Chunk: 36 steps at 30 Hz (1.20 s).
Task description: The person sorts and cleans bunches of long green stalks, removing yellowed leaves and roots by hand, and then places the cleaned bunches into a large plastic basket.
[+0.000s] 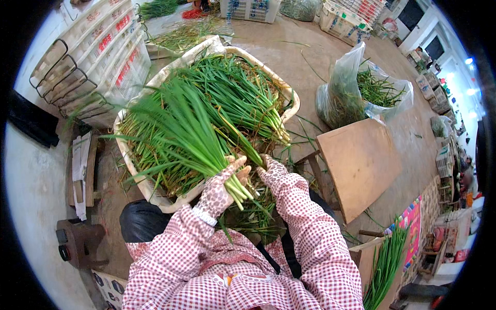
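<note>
My left hand (pixel 218 194), in a leopard-patterned glove, is closed round a bunch of long green chives (pixel 190 135), their pale stem ends sticking out toward me. The leaves fan up and to the left, slightly blurred. Close by on the right, my right hand (pixel 270 170) pinches the lower end of a few chives (pixel 238 136) whose leaves reach back over the heap. Both hands are at the near edge of a large whitish tub (pixel 293 109). More chives (pixel 235 82) lie piled in it, mixed with dry yellowed leaves.
Stacked white crates (pixel 111 62) stand on the left by the wall. A clear plastic bag (pixel 343 85) of green leaves sits on the right, behind a tilted brown board (pixel 359 165). Another bundle of chives (pixel 386 266) lies at lower right. Leaf scraps (pixel 258 209) litter the floor before me.
</note>
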{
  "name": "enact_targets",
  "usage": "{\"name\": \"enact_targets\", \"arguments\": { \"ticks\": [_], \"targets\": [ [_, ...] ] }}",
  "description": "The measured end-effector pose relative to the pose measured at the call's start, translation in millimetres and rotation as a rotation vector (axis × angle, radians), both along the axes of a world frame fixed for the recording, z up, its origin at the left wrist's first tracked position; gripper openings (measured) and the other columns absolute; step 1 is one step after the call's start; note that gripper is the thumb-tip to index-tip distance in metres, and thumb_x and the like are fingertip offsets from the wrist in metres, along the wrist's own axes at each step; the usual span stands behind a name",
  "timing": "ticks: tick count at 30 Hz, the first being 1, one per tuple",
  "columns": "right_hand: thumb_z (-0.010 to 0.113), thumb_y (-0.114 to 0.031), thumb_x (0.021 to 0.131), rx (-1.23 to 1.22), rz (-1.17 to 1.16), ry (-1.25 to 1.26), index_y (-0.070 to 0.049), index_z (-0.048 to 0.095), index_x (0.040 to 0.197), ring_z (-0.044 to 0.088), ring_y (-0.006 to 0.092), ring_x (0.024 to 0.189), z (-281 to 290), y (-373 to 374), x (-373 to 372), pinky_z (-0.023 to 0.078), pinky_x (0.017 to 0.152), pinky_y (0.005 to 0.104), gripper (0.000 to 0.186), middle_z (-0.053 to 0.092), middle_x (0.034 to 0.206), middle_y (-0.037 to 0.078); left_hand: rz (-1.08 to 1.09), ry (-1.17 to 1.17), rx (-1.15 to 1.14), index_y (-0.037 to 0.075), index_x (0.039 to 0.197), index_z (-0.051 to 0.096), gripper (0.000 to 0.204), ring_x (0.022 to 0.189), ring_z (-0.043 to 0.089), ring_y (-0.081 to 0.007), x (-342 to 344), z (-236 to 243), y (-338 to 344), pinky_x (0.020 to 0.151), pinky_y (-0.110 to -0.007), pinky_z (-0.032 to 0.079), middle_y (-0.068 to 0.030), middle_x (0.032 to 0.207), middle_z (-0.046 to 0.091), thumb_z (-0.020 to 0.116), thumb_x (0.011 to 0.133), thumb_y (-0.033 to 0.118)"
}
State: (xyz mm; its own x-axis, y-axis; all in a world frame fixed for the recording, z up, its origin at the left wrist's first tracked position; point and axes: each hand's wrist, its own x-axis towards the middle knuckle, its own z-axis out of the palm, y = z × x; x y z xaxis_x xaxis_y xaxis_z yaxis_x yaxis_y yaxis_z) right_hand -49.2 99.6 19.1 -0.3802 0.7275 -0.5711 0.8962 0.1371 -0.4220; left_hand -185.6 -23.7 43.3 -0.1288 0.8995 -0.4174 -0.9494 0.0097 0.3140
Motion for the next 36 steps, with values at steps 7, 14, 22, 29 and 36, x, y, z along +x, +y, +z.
{"name": "enact_targets", "arguments": {
  "ticks": [7,14,22,29,36],
  "targets": [
    [0.045,-0.024,0.089,0.072,-0.076,0.400,-0.002,0.044,0.119,0.055,0.0249,0.094,47,18,27,0.045,0.078,0.0331,0.037,0.057,0.103,0.015,-0.025,0.098,-0.119,0.019,0.112,0.046,0.029,0.111,0.042,-0.0296,-11,-60,20,0.089,-0.045,0.038,-0.0112,0.131,0.037,0.049,0.085,0.012],
    [0.050,-0.016,0.087,-0.479,-0.660,0.895,-0.006,0.050,0.099,0.041,0.0068,0.049,64,16,77,0.037,0.045,0.0218,0.016,0.053,0.069,0.001,-0.003,0.005,-0.094,0.013,0.116,0.045,0.036,0.115,0.041,-0.0305,-11,-61,17,0.078,-0.045,0.046,-0.0116,0.123,0.045,0.054,0.082,0.010],
    [0.051,-0.017,0.087,-0.180,-0.521,1.112,-0.009,0.051,0.109,0.050,0.0049,0.056,141,-10,77,0.039,0.046,0.0167,0.024,0.056,0.074,-0.002,0.387,0.333,0.081,0.011,0.092,0.055,0.013,0.085,0.060,-0.0184,-53,22,-52,0.066,-0.030,0.053,-0.0077,0.095,0.062,0.057,0.081,0.004],
    [0.047,-0.031,0.090,-0.303,-0.249,0.797,-0.006,0.046,0.120,0.053,0.0098,0.079,61,-46,43,0.044,0.061,0.0241,0.039,0.058,0.091,0.002,0.298,0.100,0.143,0.011,0.108,0.051,0.021,0.056,0.050,-0.0064,-69,46,-96,0.052,-0.025,0.042,0.0009,0.074,0.055,0.051,0.087,0.014],
    [0.042,-0.033,0.087,0.279,0.071,0.598,-0.012,0.042,0.124,0.052,0.0295,0.100,35,-128,20,0.041,0.084,0.0384,0.043,0.052,0.113,0.015,0.128,0.194,-0.273,0.013,0.103,0.051,0.020,0.046,0.046,-0.0065,-42,4,-107,0.043,-0.024,0.044,0.0024,0.074,0.055,0.056,0.084,0.015]
  ]
}}
